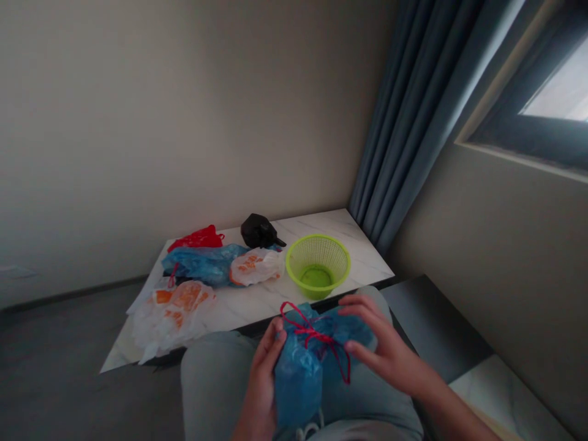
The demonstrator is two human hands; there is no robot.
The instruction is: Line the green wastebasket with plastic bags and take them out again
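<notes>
A blue plastic bag (pixel 298 380) rests over my lap, its neck tied round with a red string (pixel 312 334) in a bow with loose loops. My left hand (pixel 266 361) grips the bag's left side, thumb toward the top. On the right, my right hand (pixel 374 340) has its fingers spread around the bag's gathered end, touching or just over it. What the bag contains cannot be made out through the plastic.
Ahead stands a low marble-patterned table (pixel 248 306). On it are a green plastic basket (pixel 318 266), a black bag (pixel 258 231), a red bag (pixel 197 239), another blue bag (pixel 206 263), and white bags with orange print (pixel 177 309). A blue curtain (pixel 413 122) hangs at the right.
</notes>
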